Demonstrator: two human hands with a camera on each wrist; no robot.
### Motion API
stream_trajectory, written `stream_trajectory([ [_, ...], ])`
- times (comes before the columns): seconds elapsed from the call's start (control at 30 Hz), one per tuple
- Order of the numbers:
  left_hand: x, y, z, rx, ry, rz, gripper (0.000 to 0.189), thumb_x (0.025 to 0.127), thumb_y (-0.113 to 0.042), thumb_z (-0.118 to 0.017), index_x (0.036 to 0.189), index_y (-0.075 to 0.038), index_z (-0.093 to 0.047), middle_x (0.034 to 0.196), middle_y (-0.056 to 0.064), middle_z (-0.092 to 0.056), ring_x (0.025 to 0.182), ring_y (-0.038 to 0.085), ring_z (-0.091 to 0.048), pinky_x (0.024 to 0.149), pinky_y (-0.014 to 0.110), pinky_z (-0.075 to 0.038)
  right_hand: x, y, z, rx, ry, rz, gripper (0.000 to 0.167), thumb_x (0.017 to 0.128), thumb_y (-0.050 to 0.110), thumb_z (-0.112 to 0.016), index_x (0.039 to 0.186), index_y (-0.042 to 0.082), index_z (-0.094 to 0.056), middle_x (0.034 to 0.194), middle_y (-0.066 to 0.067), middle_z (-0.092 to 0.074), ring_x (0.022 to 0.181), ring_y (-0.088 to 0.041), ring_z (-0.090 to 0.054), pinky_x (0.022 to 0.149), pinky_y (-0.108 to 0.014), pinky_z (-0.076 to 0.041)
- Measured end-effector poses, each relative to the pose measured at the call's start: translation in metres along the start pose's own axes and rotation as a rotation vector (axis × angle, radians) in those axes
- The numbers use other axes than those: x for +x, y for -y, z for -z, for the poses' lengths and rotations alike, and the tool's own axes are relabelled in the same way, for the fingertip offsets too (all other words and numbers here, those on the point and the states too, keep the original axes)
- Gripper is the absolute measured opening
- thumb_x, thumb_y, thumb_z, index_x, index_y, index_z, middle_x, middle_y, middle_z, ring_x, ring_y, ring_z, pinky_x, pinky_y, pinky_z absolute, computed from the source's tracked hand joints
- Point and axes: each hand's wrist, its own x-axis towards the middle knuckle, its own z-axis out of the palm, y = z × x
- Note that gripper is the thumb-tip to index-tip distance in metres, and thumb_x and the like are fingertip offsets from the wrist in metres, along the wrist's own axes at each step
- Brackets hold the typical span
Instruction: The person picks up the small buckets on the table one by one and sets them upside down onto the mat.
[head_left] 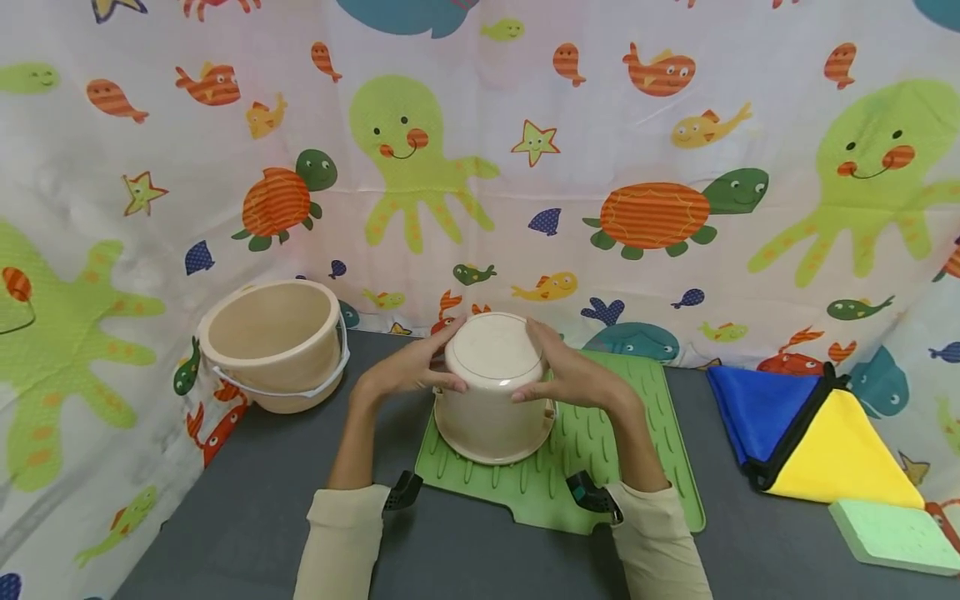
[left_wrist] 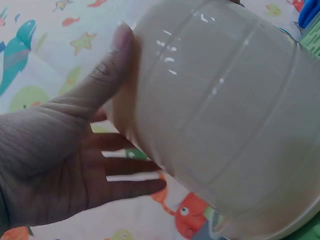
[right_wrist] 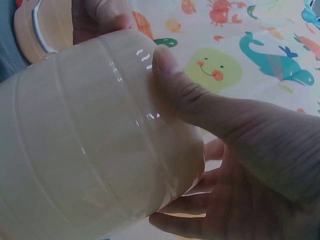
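An upside-down beige bucket (head_left: 495,417) is at the left part of a green ribbed mat (head_left: 630,433), its wide rim down and its round base up. Whether the rim touches the mat, I cannot tell. My left hand (head_left: 408,367) grips the bucket's left side near the base, the thumb on the near side and the fingers reaching round behind. On the opposite side my right hand (head_left: 581,371) holds it the same way. Both wrist views show the thumbs against the glossy wall; in the left wrist view the left hand (left_wrist: 65,155) has its fingers spread.
A second beige bucket (head_left: 300,379), upright with a white handle, stands at the left. To the right lie a folded blue and yellow cloth (head_left: 840,442) and a pale green sponge block (head_left: 896,533). A sea-animal curtain (head_left: 480,217) hangs behind the dark tabletop (head_left: 247,508).
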Motion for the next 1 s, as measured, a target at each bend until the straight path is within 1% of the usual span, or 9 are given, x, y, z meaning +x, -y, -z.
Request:
stream_trajectory([
  [0.1,-0.005,-0.010,0.002,0.113,-0.031,0.032,0.111,0.089,-0.035,-0.081,0.170,-0.021,-0.006,0.175,0.010,-0.024,0.152,0.034,-0.045,0.120,0.054,-0.043,-0.002,0.000,0.000,0.019,0.014,-0.012,0.125,0.086,0.038,-0.087,0.169,0.012,0.002,0.176,-0.020,-0.003,0.163,-0.042,-0.010,0.126,-0.068,-0.024],
  [0.17,-0.014,-0.021,0.006,0.222,-0.125,0.072,0.104,0.091,-0.037,-0.080,0.169,-0.016,-0.015,0.171,0.015,-0.033,0.148,0.038,-0.049,0.117,0.056,-0.045,-0.004,0.000,0.000,0.019,0.018,-0.027,0.127,0.086,0.040,-0.086,0.169,0.011,0.006,0.176,-0.021,0.001,0.164,-0.043,-0.007,0.126,-0.069,-0.022],
  [0.27,-0.035,-0.036,0.017,0.362,-0.379,0.178,0.087,0.095,-0.041,-0.076,0.163,-0.007,-0.034,0.159,0.022,-0.050,0.138,0.042,-0.058,0.110,0.058,-0.051,-0.005,0.000,0.000,0.009,0.022,-0.039,0.128,0.087,0.042,-0.085,0.168,0.008,0.008,0.176,-0.022,0.004,0.163,-0.045,-0.004,0.126,-0.070,-0.019],
  [0.37,-0.066,-0.047,0.034,0.395,-0.648,0.298,0.075,0.101,-0.043,-0.069,0.157,0.000,-0.043,0.152,0.027,-0.055,0.135,0.045,-0.060,0.110,0.060,-0.050,-0.004,-0.001,0.000,0.013,0.023,-0.027,0.127,0.087,0.040,-0.085,0.168,0.008,0.007,0.176,-0.023,0.003,0.164,-0.044,-0.003,0.126,-0.070,-0.018],
  [0.43,-0.087,-0.050,0.047,0.408,-0.767,0.372,0.073,0.104,-0.044,-0.064,0.156,0.003,-0.044,0.153,0.029,-0.052,0.137,0.047,-0.057,0.112,0.062,-0.048,-0.002,-0.001,0.000,0.020,0.024,-0.019,0.126,0.087,0.038,-0.086,0.168,0.010,0.006,0.176,-0.022,0.002,0.164,-0.043,-0.004,0.127,-0.070,-0.018],
  [0.53,-0.113,-0.047,0.062,0.413,-0.846,0.458,0.075,0.105,-0.047,-0.060,0.157,0.004,-0.041,0.158,0.030,-0.046,0.141,0.049,-0.052,0.114,0.064,-0.044,-0.001,0.000,0.000,0.028,0.024,-0.009,0.125,0.088,0.036,-0.085,0.168,0.011,0.006,0.175,-0.022,0.001,0.164,-0.042,-0.004,0.126,-0.070,-0.019],
  [0.63,-0.128,-0.038,0.072,0.405,-0.911,0.518,0.076,0.104,-0.047,-0.061,0.158,0.003,-0.040,0.162,0.031,-0.039,0.148,0.051,-0.042,0.120,0.066,-0.036,-0.003,0.000,0.001,0.023,0.026,-0.013,0.125,0.089,0.038,-0.085,0.168,0.009,0.007,0.175,-0.024,0.002,0.163,-0.044,-0.003,0.126,-0.071,-0.019],
  [0.77,-0.136,-0.030,0.075,0.373,-1.053,0.616,0.076,0.103,-0.043,-0.063,0.158,0.003,-0.039,0.166,0.033,-0.028,0.156,0.050,-0.027,0.126,0.066,-0.025,-0.004,0.000,0.002,0.018,0.031,-0.014,0.124,0.089,0.039,-0.084,0.168,0.007,0.007,0.175,-0.025,0.002,0.163,-0.046,-0.003,0.126,-0.071,-0.018],
  [1.0,-0.145,-0.018,0.075,0.249,-1.222,0.722,0.091,0.101,-0.044,-0.063,0.166,-0.002,-0.017,0.164,0.036,-0.017,0.151,0.056,-0.028,0.124,0.065,-0.029,-0.001,-0.001,0.000,0.020,0.038,-0.027,0.125,0.088,0.040,-0.084,0.168,0.009,0.006,0.175,-0.023,0.002,0.164,-0.042,-0.002,0.127,-0.069,-0.017],
])
